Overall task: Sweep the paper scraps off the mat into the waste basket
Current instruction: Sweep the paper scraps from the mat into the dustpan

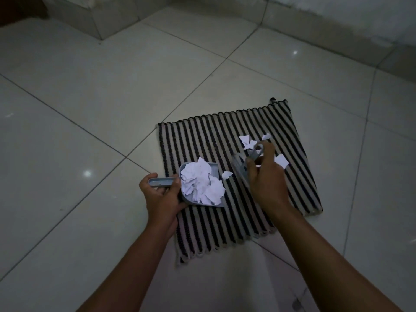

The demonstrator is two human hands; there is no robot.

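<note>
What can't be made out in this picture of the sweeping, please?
Waste basket: nowhere in the head view, so its place is unknown.
Brush: blurred, and partly covered by the right hand; its bristles are unclear.
Dustpan floor: buried under the scraps.
Mat under the right hand: hidden, so loose scraps there cannot be counted.

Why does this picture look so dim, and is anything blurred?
Head view: the room is dimly lit; small glare spots dot the glossy floor tiles; the brush in the right hand is motion-blurred; the far wall looks soft.
</note>
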